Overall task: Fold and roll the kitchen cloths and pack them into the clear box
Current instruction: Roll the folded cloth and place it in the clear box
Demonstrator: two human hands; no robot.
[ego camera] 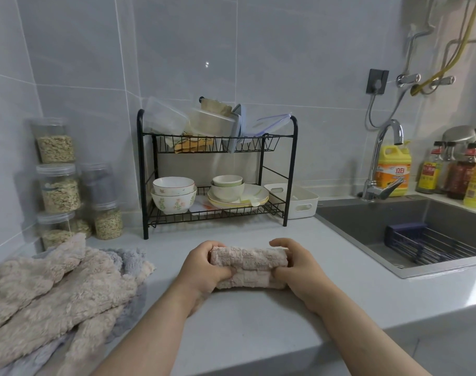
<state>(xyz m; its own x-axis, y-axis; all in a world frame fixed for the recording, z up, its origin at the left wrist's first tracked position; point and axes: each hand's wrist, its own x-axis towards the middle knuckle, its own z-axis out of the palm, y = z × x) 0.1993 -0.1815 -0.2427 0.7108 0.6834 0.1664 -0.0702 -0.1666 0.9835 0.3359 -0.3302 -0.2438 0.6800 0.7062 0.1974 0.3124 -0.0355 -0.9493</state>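
A rolled pale pink fluffy cloth [249,267] lies crosswise on the white counter [258,316] in front of me. My left hand [204,267] grips its left end, fingers curled over the top and thumb underneath. My right hand [293,267] grips the right end the same way. A loose heap of beige cloths [55,289] lies at the left, over a grey-blue cloth [128,257]. Clear plastic boxes [166,115] sit tilted on the top shelf of the black wire rack [291,169].
Bowls and plates [174,194] fill the rack's lower shelf, and a white tray [299,202] stands beside it. Stacked jars of grain [60,188] line the left wall. A steel sink [394,229] with a faucet [380,161] and bottles lies at the right.
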